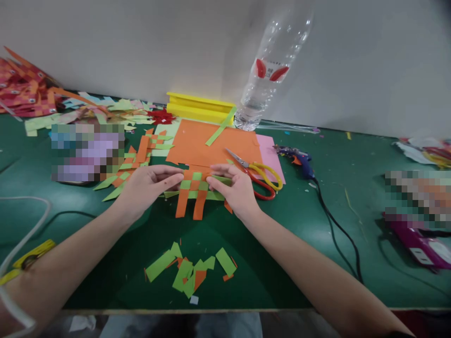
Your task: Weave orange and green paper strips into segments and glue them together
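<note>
Pinching: left hand (146, 188), right hand (237, 188) are holding orange-and-green woven-paper lattice (195, 183).
Lattice: is probably weighing little, creasing easily, suiting edge grips.

Spread over the surface (268, 286), with a woven paper piece (196, 183) in the middle between the left hand (141, 188) and right hand (239, 190), and paper cuttings (185, 272) before it, near the front edge. Behind it, paper sheets (211, 145) beneath a loose strip (221, 126), then a folded paper piece (197, 110) with a bottle (264, 75) to its right, by the wall (141, 51). To the right, scissors (251, 166) partly on the sheets and a glue gun (303, 163) farther out; to the left, behind the left hand, more woven pieces (143, 149), with scraps (81, 112) farther back.
</note>
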Motion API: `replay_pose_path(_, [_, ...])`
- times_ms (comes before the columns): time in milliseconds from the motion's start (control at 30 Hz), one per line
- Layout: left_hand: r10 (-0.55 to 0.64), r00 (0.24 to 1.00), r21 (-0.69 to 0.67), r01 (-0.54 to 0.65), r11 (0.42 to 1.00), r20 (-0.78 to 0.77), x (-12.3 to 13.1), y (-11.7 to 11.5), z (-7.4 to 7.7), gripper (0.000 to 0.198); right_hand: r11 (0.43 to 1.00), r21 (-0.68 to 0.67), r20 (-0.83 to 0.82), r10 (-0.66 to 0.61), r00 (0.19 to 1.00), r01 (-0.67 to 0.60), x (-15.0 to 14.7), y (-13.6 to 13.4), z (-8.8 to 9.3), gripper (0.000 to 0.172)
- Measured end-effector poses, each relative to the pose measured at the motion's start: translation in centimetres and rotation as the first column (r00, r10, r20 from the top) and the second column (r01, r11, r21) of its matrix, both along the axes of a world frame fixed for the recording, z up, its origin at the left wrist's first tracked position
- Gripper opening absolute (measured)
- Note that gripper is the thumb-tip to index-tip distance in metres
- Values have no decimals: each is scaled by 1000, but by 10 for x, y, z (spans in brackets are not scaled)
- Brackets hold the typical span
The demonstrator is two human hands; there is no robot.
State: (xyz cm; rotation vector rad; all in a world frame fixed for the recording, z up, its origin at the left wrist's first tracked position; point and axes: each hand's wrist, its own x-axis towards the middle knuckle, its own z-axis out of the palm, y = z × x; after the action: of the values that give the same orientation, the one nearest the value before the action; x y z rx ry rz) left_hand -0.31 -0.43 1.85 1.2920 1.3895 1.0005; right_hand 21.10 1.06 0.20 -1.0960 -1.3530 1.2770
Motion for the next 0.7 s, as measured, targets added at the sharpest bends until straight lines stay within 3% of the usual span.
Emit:
replay_pose_path(167, [-39, 997, 92, 46, 995, -73, 1, -3, 7, 44, 999, 34, 30, 30, 999, -31, -3, -2, -5, 22])
replay_pose_path(333, [-127, 962, 133, 162, 978, -240, 1, -6, 10, 36, 991, 110, 120, 61, 991, -75, -6, -8, -3, 18])
replay_pose_path(533, [-149, 952, 143, 192, 971, -267, 3, -6, 9, 31, 977, 170, 341, 64, 938, -128, -5, -14, 6, 15])
replay_pose_path(700, [-166, 951, 149, 209, 966, -262, 4, -5, 11, 29, 983, 107, 360, 102, 928, -149, -6, -12, 7, 11])
